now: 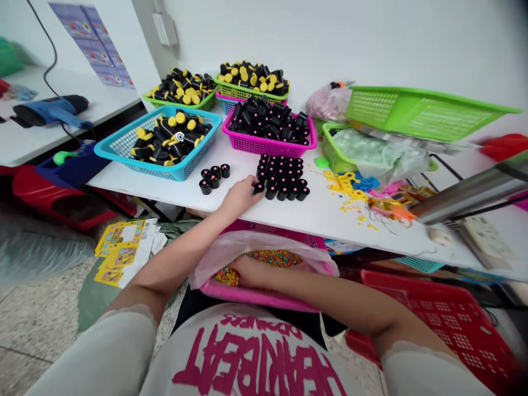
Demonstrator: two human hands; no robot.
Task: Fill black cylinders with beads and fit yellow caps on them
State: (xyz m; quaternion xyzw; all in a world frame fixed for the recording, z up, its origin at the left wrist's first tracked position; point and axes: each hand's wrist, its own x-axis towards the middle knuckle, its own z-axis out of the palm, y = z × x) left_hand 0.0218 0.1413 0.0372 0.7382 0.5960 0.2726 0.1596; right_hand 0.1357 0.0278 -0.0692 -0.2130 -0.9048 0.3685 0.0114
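Observation:
My left hand reaches onto the white table and pinches a small black tube at the left edge of a block of upright black tubes. A few more black tubes stand apart to the left. My right hand is down in a pink basket on my lap, lined with a plastic bag and holding colourful small beads. Its fingers are buried among the beads.
A blue basket, two green baskets with yellow-capped black tubes and a pink basket of black tubes stand behind. Yellow bits, green baskets and bags lie right. A red crate sits on the floor right.

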